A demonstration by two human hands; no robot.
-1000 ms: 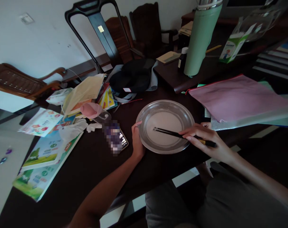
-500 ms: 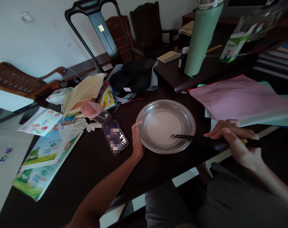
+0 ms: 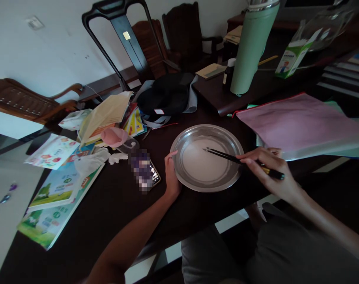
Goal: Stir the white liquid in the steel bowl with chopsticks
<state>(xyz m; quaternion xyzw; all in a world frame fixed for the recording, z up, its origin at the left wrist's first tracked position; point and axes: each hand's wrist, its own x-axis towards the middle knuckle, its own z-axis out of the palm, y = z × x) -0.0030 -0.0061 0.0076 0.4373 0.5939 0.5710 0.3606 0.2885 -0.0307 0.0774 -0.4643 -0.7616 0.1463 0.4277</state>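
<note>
A round metal basin (image 3: 197, 133) sits on the dark table with whitish liquid or paste (image 3: 201, 165) inside. My left hand (image 3: 171, 177) is wrapped round the basin's left side, its thumb up at the rim. In my right hand (image 3: 270, 169) is a pair of black chopsticks (image 3: 222, 153), pinched near their thick ends. Their tips reach over the middle of the basin; whether they touch the white contents I cannot tell. Just left of my left hand lies a phone (image 3: 151, 173), partly blurred out.
Papers and booklets (image 3: 53, 193) spread at the left, near a pink cup-like item (image 3: 113, 137). A black bag (image 3: 167, 94) lies behind the basin. A green flask (image 3: 250, 51) stands on a raised surface at the back right. A pink zip folder (image 3: 298, 122) lies at the right.
My right hand has moved left toward the basin, and the chopstick tips have gone farther in, left and up. My left hand and the basin have stayed put.
</note>
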